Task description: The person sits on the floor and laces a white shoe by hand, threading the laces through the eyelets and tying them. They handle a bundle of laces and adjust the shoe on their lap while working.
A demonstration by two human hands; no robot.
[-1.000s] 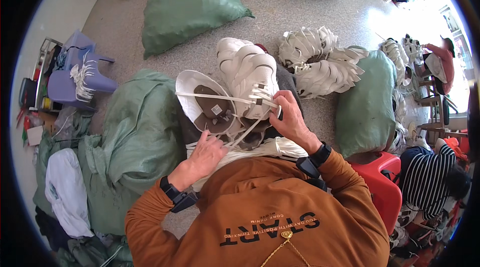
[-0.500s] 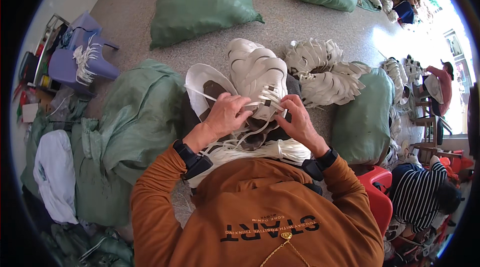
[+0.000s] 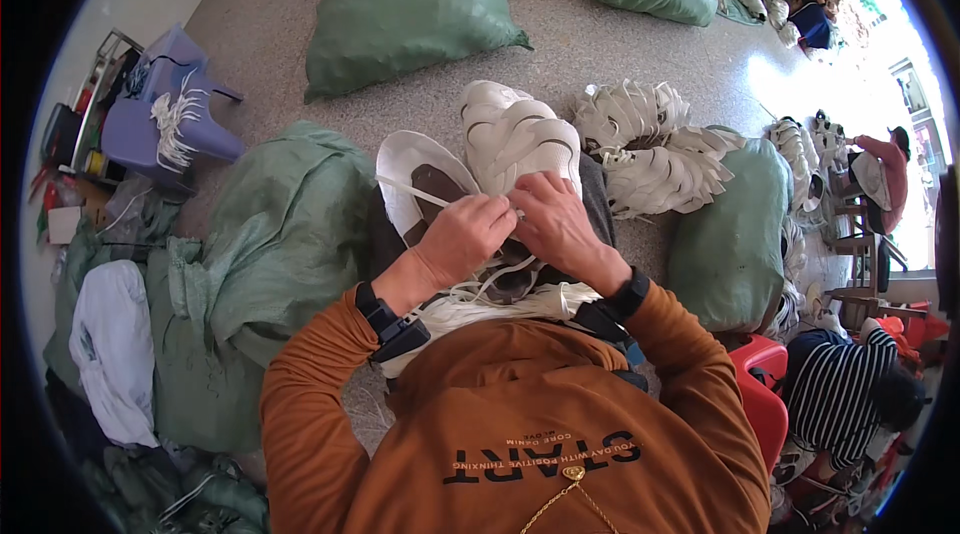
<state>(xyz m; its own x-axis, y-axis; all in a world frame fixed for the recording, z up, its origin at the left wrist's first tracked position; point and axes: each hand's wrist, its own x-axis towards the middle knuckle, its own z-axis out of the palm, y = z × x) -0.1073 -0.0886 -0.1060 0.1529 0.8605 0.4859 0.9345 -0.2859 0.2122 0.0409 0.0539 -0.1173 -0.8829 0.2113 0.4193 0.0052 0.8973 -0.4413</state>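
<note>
White shoe uppers lie nested in a stack (image 3: 522, 130) on my lap, with a separate white upper (image 3: 402, 156) beside it showing its dark inside. My left hand (image 3: 458, 244) is closed in a pinch on a white shoelace (image 3: 408, 190), whose loose end sticks out to the left over the open upper. My right hand (image 3: 562, 229) lies across the near end of the stack, its fingertips pinched together on lace right beside the left fingertips. The fingers cover most of the lacing. Below the hands, a bundle of white laces (image 3: 480, 310) rests against my waist.
Two rows of stacked uppers (image 3: 665, 169) lie on the floor to the right, beside a stuffed green sack (image 3: 730, 234). More green sacks (image 3: 410, 19) stand ahead and at left. A purple chair (image 3: 170, 129) holds white laces. A red stool (image 3: 757, 394) and seated people are at right.
My right hand has moved left across the upper, from the right edge of the lacing to meet the left hand. My left hand has shifted slightly right and still pinches the lace.
</note>
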